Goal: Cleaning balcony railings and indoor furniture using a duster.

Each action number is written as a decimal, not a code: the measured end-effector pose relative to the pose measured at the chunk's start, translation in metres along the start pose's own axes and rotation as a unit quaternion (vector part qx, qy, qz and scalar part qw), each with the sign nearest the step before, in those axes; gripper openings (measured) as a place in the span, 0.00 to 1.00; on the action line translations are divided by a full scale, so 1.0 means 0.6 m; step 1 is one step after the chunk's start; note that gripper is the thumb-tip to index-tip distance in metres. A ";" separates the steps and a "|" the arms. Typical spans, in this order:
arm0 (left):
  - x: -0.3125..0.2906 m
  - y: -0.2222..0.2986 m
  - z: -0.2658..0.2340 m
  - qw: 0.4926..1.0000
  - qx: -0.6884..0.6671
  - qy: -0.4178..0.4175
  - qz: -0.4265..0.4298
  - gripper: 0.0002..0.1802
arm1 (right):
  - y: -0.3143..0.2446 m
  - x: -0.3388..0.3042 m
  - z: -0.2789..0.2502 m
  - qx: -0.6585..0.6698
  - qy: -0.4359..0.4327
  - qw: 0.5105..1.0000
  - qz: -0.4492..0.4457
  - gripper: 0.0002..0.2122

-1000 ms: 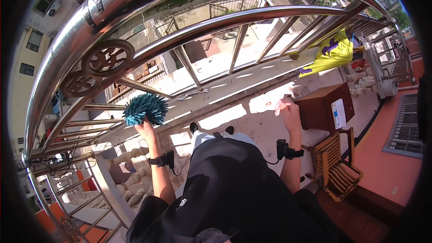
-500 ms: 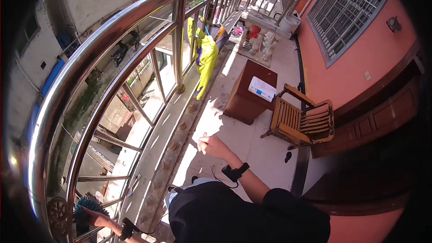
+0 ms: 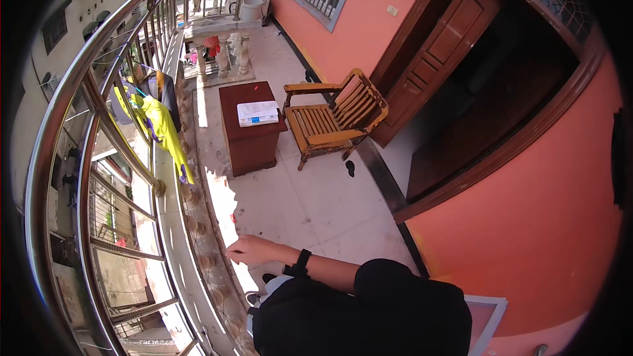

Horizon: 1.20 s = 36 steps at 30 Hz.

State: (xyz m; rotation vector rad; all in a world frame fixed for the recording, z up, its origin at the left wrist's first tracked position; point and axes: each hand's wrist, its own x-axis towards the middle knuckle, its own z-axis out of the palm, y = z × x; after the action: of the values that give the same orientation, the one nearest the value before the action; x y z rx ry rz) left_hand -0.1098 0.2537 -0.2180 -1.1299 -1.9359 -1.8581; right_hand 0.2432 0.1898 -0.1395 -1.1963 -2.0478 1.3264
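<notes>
- The right hand [image 3: 247, 250], below and left of centre in the frame, is curled in narrow, fingertips tucked and pointing left; nothing shows in it. With the elbow bent and the forearm across the body, it looks carried for balance rather than to grip.
- The left hand lies outside the frame, so I cannot tell what it holds.
- A dark wristband [image 3: 300, 264] wraps the right wrist, set behind the hand, probably so the fingers stay free.
- Just above the hand, a small red scrap [image 3: 233, 218] lies on the floor [image 3: 316, 207]; it looks dropped rather than placed.
- The metal railing [image 3: 39, 178] curves down the whole left side of the frame, apart from the right hand, guarding the drop beyond.
- Upper left, a yellow garment [image 3: 168, 135] and a dark garment [image 3: 169, 99] hang along it, likely to catch sun and air.
- Above centre, the brown desk [image 3: 247, 151] carries papers [image 3: 257, 112] laid flat, perhaps kept within reach of the wooden chair [image 3: 339, 137] just beside it.
- Upper right, the door [image 3: 438, 59] stands open, presumably for easy passage.
- At the top, a white bucket [image 3: 251, 10] sits at the far end, seemingly out of the walkway.
</notes>
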 end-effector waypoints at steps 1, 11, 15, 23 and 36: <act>0.003 -0.006 -0.028 1.000 0.013 0.008 0.001 0.22 | -0.001 0.002 0.014 0.004 -0.015 1.000 -0.005 0.16; -0.038 -0.048 -0.612 0.934 0.313 0.174 0.005 0.23 | -0.083 0.075 0.124 0.013 -0.150 0.988 -0.037 0.14; -0.104 -0.024 -0.746 0.891 0.392 0.231 -0.005 0.23 | -0.125 0.102 0.204 0.035 -0.202 0.977 -0.062 0.14; -0.225 -0.081 -0.719 0.888 0.353 0.182 -0.232 0.22 | -0.097 0.068 0.226 0.051 -0.211 0.976 -0.028 0.13; -0.440 -0.204 -0.689 0.942 0.072 0.152 -0.291 0.07 | -0.068 0.016 0.177 0.044 -0.172 0.984 -0.023 0.13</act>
State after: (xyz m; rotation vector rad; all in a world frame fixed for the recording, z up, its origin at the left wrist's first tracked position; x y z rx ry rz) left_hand -0.1505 -0.2128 -0.4086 -0.2027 -2.3199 -1.9516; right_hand 0.1434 0.1353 -0.1528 -0.9263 -2.2038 1.6792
